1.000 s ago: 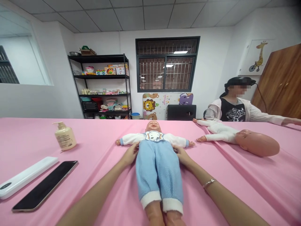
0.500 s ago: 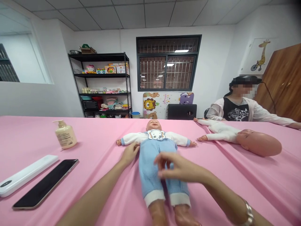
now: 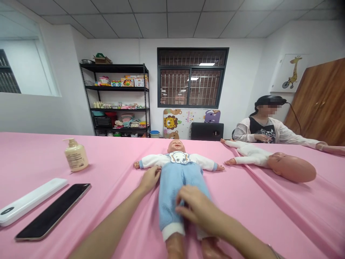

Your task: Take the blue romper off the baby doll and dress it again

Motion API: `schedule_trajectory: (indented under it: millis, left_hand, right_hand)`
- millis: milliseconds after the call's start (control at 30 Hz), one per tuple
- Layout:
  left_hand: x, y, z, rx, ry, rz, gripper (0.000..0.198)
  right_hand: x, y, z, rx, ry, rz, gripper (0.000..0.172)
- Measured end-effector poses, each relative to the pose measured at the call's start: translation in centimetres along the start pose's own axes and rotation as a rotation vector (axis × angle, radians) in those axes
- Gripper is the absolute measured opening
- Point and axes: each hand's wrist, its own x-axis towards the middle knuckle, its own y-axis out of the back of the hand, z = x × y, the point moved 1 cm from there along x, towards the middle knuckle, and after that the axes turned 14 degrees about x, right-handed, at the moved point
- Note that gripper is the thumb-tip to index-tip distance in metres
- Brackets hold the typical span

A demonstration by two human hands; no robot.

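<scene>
A baby doll lies on its back before me, its head at the far end and its arms spread. It wears blue trousers, white sleeves and an elephant-face bib. At the doll's waist, on the left, my left hand has bent fingers closed against the side of its clothes. My right hand hovers over or lightly touches the doll's legs, fingers loosely curled and thumb apart, with nothing in it. The wrist and forearm cover part of the doll's right-hand leg.
On the pink-covered table a pump bottle, a white device and a black phone lie to the left. A second doll in white lies at right, near a seated person. Shelves stand behind.
My right hand has moved down the doll's legs, towards me. My left hand stays at the doll's side. The view has tilted slightly upward, and the seated person's hand now shows.
</scene>
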Motion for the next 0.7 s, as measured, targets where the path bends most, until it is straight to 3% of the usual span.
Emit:
schedule_trajectory:
  millis: [100,200,433,700]
  left_hand:
    - [0.0,-0.1,-0.1,-0.027,0.02,0.018,0.026]
    - [0.0,-0.2,-0.1,-0.049,0.006,0.022,0.027]
    - [-0.1,-0.1,0.0,0.043,-0.048,-0.015,0.026]
    - [-0.7,-0.4,0.1,0.155,-0.061,-0.033,0.026]
  right_hand:
    - [0.4,1.3,3.5,0.054,-0.129,0.114,0.01]
    - [0.3,0.7,5.8,0.131,-0.15,0.133,0.01]
    - [-0.4,-0.1,5.6,0.313,-0.15,0.253,0.013]
    - [-0.9,-0.4,6.1,0.327,-0.166,0.29,0.019]
